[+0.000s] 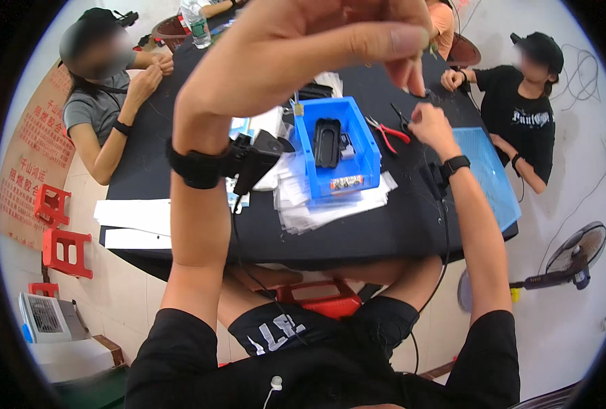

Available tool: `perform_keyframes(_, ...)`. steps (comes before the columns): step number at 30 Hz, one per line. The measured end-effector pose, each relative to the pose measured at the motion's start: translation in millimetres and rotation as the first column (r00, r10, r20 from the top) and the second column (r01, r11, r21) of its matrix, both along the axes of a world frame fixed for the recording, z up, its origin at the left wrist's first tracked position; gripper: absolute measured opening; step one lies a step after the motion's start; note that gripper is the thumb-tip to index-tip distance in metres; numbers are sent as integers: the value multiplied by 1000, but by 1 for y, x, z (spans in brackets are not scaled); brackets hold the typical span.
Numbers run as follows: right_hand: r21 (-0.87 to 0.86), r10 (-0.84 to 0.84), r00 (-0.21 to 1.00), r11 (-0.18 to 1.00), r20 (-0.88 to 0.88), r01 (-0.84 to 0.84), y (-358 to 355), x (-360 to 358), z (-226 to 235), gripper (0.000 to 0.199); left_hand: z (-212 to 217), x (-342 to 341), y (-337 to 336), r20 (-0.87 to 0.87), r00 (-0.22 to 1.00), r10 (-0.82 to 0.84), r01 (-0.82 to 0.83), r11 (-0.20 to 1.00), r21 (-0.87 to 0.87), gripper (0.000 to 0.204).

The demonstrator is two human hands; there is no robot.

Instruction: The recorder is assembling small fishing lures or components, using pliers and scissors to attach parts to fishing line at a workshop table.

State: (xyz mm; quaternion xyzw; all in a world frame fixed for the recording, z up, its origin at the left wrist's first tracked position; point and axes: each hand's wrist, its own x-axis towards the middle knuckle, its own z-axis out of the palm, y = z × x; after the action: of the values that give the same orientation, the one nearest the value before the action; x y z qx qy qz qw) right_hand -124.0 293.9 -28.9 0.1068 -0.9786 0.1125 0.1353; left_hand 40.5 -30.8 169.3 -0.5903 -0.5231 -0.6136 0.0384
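left hand [316, 48] is raised right up near the camera, fingers curled with thumb and forefinger pinched together on something tiny at the tips. looks like a small greenish bit [431, 49] but honestly too small to tell what it is. i'd guess it's held that high just to get a close look at it.

right hand [429, 126] is lower, out over the black table [180, 170], closed into a loose fist. maybe pinching a thin wire, but i can't tell if it's actually got anything.

between the arms sits a blue bin [337, 146] with a black plastic part [327, 142] lying in it, parked on a stack of clear bags [309, 208], so parts stay within easy reach. red-handled pliers [388, 133] lie just beside the bin, near the right hand. other people are working across the table.
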Motion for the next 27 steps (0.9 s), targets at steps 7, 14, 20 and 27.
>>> perform_keyframes(7,106,-86,991,990,-102,97,-18,16,2,30,3,2,-3,-297,945,137,-145,989,-4,14)
perform_keyframes(14,-125,-157,979,982,-129,141,1,28,29,44,5,6,-7,-223,973,53,-49,999,19,17)
perform_keyframes(20,-825,107,994,562,2,-58,13,70,98,46,7,9,-7,-207,977,40,-34,999,32,16)
perform_keyframes(27,-896,531,724,-209,-440,-392,-31,207,139,63,7,3,-6,-263,964,48,-52,999,-7,16)
